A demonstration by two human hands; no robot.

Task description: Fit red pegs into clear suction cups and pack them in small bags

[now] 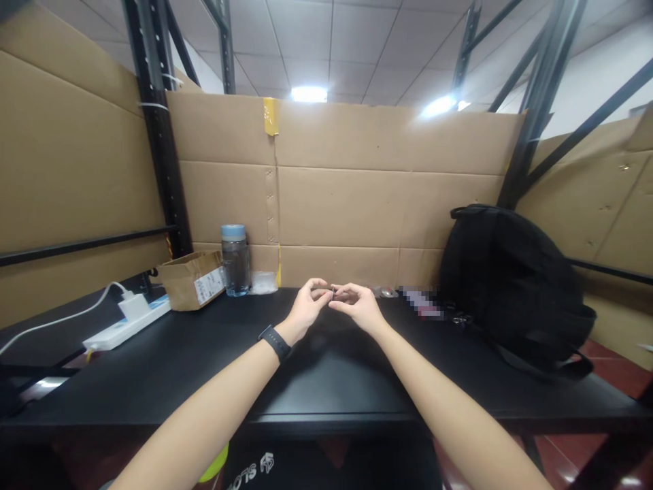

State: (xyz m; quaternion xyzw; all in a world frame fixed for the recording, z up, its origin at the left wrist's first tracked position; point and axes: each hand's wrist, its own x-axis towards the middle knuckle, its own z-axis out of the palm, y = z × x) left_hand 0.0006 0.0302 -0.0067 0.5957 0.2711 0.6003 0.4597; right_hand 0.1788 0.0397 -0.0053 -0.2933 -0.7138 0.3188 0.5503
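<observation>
Over the back half of the black tabletop (204,367), my left hand (307,306) and my right hand (361,307) meet at their fingertips. Between them is a small, thin item (333,293) with a dark and shiny look, too small to name. The left thumb and fingers are closed in a pinch against it. My right thumb and fingers are also bent together around its other side. Fingers cover most of the item. A dark watch (275,342) is on my left wrist.
Left on the table are a white power strip (130,327) with a plugged-in charger (133,306), an open cardboard box (191,282), a water bottle (235,262) and a clear plastic packet (264,282). A black backpack (510,292) stands right. Cardboard panels (347,204) enclose the back.
</observation>
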